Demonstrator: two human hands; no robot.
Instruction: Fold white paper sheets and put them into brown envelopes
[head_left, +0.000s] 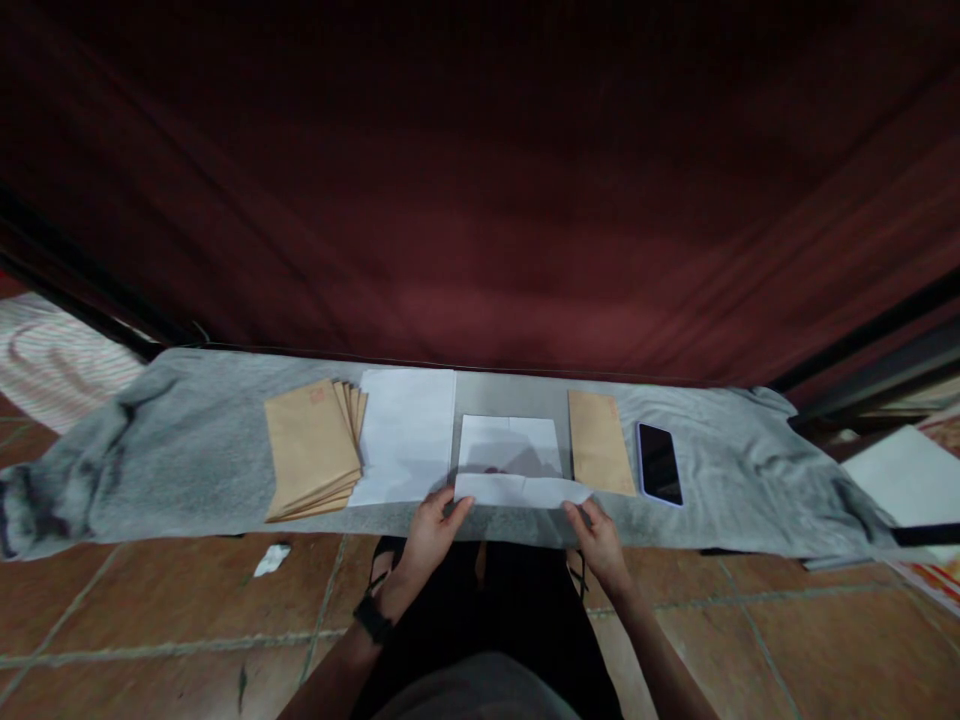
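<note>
A creased sheet of white paper (510, 445) lies in front of me, its near part raised as a folded flap. My left hand (435, 525) pinches the flap's left corner between thumb and fingers. At the right corner, my right hand (596, 535) grips the same sheet. Left of it rests a stack of blank white paper (405, 435). Beyond that, several brown envelopes (311, 440) are fanned out in a pile. A single brown envelope (600, 440) lies just right of the sheet.
A phone (660, 463) with a dark screen lies right of the single envelope. Everything rests on a narrow surface draped with grey cloth (202, 440). Behind it hangs a dark red curtain-like sheet (480, 250). A crumpled white tissue (271, 559) is on the tiled floor.
</note>
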